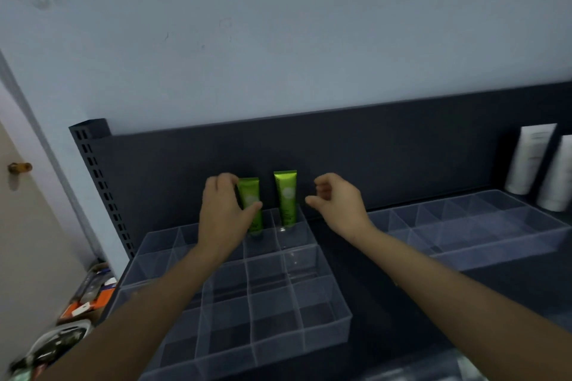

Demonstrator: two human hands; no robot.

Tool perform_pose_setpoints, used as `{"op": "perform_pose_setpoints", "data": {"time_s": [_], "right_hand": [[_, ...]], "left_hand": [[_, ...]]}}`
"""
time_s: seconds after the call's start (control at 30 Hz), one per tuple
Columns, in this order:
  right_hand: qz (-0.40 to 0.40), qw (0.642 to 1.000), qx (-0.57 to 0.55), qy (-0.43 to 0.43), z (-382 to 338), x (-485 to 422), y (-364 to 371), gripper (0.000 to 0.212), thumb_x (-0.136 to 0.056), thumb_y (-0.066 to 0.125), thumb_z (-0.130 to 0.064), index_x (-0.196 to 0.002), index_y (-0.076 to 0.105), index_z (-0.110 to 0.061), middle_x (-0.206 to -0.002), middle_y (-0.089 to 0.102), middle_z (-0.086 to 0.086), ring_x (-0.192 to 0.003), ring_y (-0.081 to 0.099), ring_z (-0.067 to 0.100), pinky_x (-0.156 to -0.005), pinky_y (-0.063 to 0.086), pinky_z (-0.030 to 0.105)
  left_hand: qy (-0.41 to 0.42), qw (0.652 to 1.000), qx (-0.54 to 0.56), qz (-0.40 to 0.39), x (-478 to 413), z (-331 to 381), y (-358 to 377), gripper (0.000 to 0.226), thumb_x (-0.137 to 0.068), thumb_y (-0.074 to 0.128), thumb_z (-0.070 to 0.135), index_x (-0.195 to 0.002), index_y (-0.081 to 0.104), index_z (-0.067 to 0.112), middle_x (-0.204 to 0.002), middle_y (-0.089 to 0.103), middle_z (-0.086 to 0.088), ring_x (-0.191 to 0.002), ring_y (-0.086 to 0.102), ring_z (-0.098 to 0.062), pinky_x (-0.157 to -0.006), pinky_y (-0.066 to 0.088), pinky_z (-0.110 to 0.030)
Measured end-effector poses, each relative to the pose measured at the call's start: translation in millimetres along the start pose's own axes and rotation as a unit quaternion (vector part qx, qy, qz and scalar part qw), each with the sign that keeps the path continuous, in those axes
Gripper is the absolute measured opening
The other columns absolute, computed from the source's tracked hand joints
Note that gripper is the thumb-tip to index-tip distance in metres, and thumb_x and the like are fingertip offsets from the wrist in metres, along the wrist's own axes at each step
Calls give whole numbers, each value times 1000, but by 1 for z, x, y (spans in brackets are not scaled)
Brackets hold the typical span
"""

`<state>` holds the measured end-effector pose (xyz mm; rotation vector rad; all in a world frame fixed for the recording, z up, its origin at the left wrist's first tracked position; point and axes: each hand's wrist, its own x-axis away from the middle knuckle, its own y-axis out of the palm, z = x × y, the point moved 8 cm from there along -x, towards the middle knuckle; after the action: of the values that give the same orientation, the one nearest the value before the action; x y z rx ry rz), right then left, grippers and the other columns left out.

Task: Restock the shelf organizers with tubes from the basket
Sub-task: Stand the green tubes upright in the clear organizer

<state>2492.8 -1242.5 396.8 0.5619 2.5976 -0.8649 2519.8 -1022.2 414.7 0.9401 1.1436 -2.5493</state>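
At the organizer (328, 312) rear edge, left hand (221, 213) grips a green tube (249, 192).

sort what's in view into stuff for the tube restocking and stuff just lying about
For the job: left green tube, gripped by the left hand; right green tube; left organizers; right organizer; empty right hand.
Lying about: white tubes at far right; clutter at lower left; door knob.

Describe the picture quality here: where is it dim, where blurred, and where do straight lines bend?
Head view: light is dim and bluish; the left green tube and right green tube are fairly sharp at centre; the white tubes at the right edge and the clutter lower left are smeared; the back panel bows from wide-angle distortion.
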Motion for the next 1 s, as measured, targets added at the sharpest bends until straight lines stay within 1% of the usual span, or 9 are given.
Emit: {"op": "perform_pose_setpoints", "data": {"time_s": [0.1, 0.2, 0.3, 0.37, 0.43, 0.57, 0.67, 0.87, 1.0], "right_hand": [[24, 998, 45, -31, -3, 24, -37, 36, -86, 67, -18, -119, 56, -9, -110, 60, 5, -96, 54, 11, -83, 40, 18], [40, 995, 81, -39, 6, 49, -76, 33, -86, 66, -17, -117, 58, -10, -111, 61, 6, -94, 55, 11, -82, 41, 19], [51, 992, 109, -39, 22, 75, -115, 31, -86, 66, -15, -116, 59, -9, -112, 62, 8, -101, 57, 18, -85, 44, 24], [64, 988, 138, -32, 47, 106, -157, 30, -86, 65, -14, -115, 60, -7, -111, 62, 11, -103, 58, 22, -87, 46, 29], [66, 985, 158, -24, 66, 132, -178, 29, -87, 64, -15, -114, 60, -5, -109, 62, 13, -101, 59, 23, -84, 46, 28], [95, 974, 198, 47, 142, 206, -251, 28, -85, 66, -14, -111, 62, -3, -103, 63, 14, -93, 63, 26, -80, 50, 31], [91, 961, 225, 130, 206, 264, -293, 27, -85, 66, -12, -110, 63, -4, -104, 63, 14, -95, 63, 28, -83, 52, 38], [9, 915, 264, 305, 320, 378, -346, 12, -88, 55, -12, -94, 61, -4, -97, 60, 15, -92, 59, 34, -77, 47, 39], [-29, 878, 271, 393, 377, 444, -362, 21, -87, 56, -16, -107, 62, -10, -112, 62, 11, -106, 57, 29, -86, 47, 36]], "left_hand": [[101, 994, -43, -20, 15, 50, 4, 47, -73, 78, 25, -109, 52, 8, -110, 48, -8, -101, 48, -23, -84, 41, -29], [163, 983, -33, -73, 35, 102, 24, 44, -76, 75, 30, -109, 53, 11, -109, 50, -5, -101, 48, -21, -83, 41, -30], [180, 974, 5, -139, 60, 148, 49, 45, -78, 71, 35, -114, 52, 16, -108, 50, 2, -101, 50, -15, -86, 46, -31], [189, 964, 43, -180, 89, 191, 78, 40, -78, 71, 35, -111, 53, 18, -101, 51, 6, -94, 53, -12, -83, 49, -34], [188, 960, 78, -193, 114, 214, 92, 36, -78, 71, 35, -108, 56, 20, -99, 55, 7, -91, 54, -9, -82, 49, -32], [188, 933, 148, -268, 184, 285, 157, 35, -79, 71, 33, -110, 59, 21, -100, 56, 9, -91, 54, -5, -81, 47, -24], [219, 900, 162, -339, 239, 329, 207, 36, -78, 72, 32, -109, 61, 19, -100, 59, 7, -91, 57, -9, -82, 48, -26], [288, 825, 100, -476, 341, 381, 302, 35, -83, 63, 40, -112, 57, 21, -107, 58, 2, -98, 58, -16, -84, 50, -36], [311, 777, 48, -545, 397, 391, 356, 34, -86, 59, 38, -113, 57, 18, -113, 59, 0, -102, 58, -18, -85, 48, -32]]}}
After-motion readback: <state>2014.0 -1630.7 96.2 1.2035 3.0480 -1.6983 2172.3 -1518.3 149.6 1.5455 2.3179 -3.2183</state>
